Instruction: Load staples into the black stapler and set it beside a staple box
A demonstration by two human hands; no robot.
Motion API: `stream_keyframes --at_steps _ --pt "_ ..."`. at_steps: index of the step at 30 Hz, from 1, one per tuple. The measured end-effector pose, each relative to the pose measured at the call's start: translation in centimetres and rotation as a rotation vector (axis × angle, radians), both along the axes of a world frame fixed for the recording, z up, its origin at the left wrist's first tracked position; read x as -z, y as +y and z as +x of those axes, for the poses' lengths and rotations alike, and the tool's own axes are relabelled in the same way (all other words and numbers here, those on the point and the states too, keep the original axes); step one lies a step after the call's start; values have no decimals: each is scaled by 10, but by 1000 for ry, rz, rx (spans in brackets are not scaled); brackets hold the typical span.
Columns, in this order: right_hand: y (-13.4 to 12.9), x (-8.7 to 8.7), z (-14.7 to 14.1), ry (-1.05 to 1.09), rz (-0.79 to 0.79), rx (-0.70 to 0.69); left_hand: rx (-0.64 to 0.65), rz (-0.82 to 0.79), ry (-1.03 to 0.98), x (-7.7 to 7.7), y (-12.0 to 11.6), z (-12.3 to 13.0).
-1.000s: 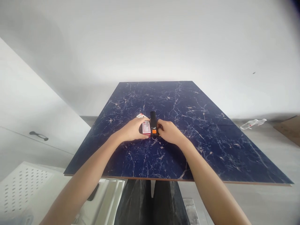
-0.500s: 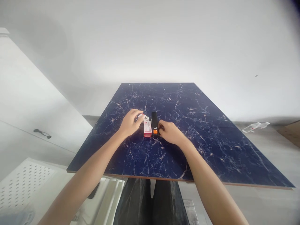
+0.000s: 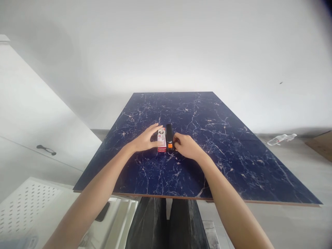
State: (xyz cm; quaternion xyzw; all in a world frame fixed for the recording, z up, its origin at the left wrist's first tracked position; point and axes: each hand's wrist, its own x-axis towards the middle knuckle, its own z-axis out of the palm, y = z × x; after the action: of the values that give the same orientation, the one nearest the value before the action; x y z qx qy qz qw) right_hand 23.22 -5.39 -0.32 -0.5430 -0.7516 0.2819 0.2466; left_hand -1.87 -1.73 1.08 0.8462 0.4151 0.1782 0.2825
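Observation:
Two small red-and-white boxes, the near box [image 3: 162, 141] and the far box [image 3: 162, 131], lie end to end on a dark blue marbled table [image 3: 181, 176]. Against their right side is a long black object [image 3: 169, 133] with an orange patch at its near end; its kind cannot be made out. My left hand [image 3: 145, 140] is open around the boxes' left side, thumb at the near box and fingertips by the far box's far edge. My right hand [image 3: 185, 145] has its fingers curled in, close against the black object's right side, with nothing visible inside them.
A white cabinet with a dark handle [image 3: 46, 149] stands left. Below the table's left corner are a white perforated panel [image 3: 28, 204] and a dark phone-like object [image 3: 103, 211]. Clear plastic [image 3: 282, 139] and a cardboard box [image 3: 320, 145] lie on the floor right.
The far box has turned from slanted to straight in line with the near one. My left hand's fingers have spread and its thumb has moved down to the near box. My right hand stays curled.

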Motion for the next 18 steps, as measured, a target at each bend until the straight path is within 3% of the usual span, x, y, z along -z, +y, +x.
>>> stream_keyframes --at_steps 4,7,10,14,18 --pt "7 6 2 305 -232 127 1 -13 133 -4 -3 -10" --pt "8 6 0 431 -313 133 -9 -39 138 2 -2 -7" --pt "2 1 -4 346 -221 113 -28 -54 117 10 1 -4" --pt "-7 -7 -3 115 -28 197 -6 -9 66 16 9 8" --pt "-5 -10 33 20 25 321 60 59 54 20 28 57"
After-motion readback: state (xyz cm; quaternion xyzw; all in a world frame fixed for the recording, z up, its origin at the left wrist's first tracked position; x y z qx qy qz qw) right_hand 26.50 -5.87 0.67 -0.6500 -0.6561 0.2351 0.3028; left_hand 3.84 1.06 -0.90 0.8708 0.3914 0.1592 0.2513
